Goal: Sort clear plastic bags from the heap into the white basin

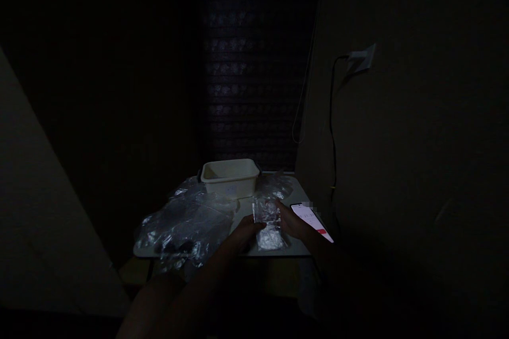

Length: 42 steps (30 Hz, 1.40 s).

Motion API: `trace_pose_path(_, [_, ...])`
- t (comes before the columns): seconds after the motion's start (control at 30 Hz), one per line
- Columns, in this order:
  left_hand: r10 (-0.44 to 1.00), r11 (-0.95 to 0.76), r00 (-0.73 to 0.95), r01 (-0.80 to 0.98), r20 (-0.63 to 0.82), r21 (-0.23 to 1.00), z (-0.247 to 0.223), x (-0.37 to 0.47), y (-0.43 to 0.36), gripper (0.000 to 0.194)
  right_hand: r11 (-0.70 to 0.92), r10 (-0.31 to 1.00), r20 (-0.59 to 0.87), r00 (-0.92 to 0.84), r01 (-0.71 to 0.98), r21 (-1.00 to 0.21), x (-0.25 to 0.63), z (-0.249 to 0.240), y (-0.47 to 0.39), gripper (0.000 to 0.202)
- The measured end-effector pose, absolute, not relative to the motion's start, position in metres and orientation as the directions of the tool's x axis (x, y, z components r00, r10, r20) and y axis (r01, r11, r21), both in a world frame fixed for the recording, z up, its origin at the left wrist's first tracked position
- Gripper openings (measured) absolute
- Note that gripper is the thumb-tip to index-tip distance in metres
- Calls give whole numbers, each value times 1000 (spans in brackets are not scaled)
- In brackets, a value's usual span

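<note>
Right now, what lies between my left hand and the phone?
Between the left hand and phone, the head view shows the clear plastic packet and the right hand.

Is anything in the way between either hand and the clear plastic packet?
Nothing visible is: the left hand and right hand are both at the packet. The tub stands beyond it.

Likely a room in a home: blinds (238,79) upper centre, a wall outlet (361,58) upper right, a small surface (246,212).
</note>
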<state>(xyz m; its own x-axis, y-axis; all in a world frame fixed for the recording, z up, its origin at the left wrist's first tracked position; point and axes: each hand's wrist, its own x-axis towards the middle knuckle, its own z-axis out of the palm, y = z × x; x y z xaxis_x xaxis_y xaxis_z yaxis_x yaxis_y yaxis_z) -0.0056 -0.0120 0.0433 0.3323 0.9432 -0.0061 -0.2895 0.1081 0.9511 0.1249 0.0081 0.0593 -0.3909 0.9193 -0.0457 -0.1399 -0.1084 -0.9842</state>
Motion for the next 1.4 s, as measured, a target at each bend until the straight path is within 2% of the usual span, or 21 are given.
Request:
trace_pose_path(0.1, [959, 100, 284, -302, -11, 948, 44, -7, -10, 21, -208, 854, -90, -513, -178, -962, 126, 60, 6, 44])
trace_pose_path(0.17, [970, 91, 241, -291, -19, 952, 44, -9, -8, 20, -214, 832, -100, -546, -149, -965, 128, 55, 8, 35])
trace_pose_path(0.27, [980, 73, 198, -276, -17, 958, 44, -10, -5, 19, -166, 869, -94, -487, -106, -980, 130, 44, 13, 24])
trace_pose_path(0.4, [973, 89, 229, -259, -29, 962, 45, -11, -4, 18, -143, 917, -99, -385, -86, -986, 130, 35, 19, 19])
trace_pose_path(0.63, [987, 61, 159, -215, -27, 975, 40, -15, 1, 16, -133, 942, -93, -322, -103, -986, 130, 38, 18, 15])
trace_pose_path(0.97, [991, 62, 125, -87, -51, 994, 44, -18, 3, 12, -97, 943, -52, -328, -121, -988, 132, 43, 15, 12])
trace_pose_path(1.17, [988, 104, 126, -103, -90, 989, 48, -19, 1, 26, -125, 946, -61, -320, -183, -975, 131, 48, 12, 12])
trace_pose_path(1.3, [986, 90, 155, -175, -63, 981, 43, -19, 6, 28, -186, 938, -111, -328, -206, -961, 132, 50, 10, 14])
trace_pose_path(1.4, [983, 79, 178, -229, -38, 970, 41, -19, 8, 24, -171, 933, -113, -341, -148, -974, 133, 51, 9, 13])
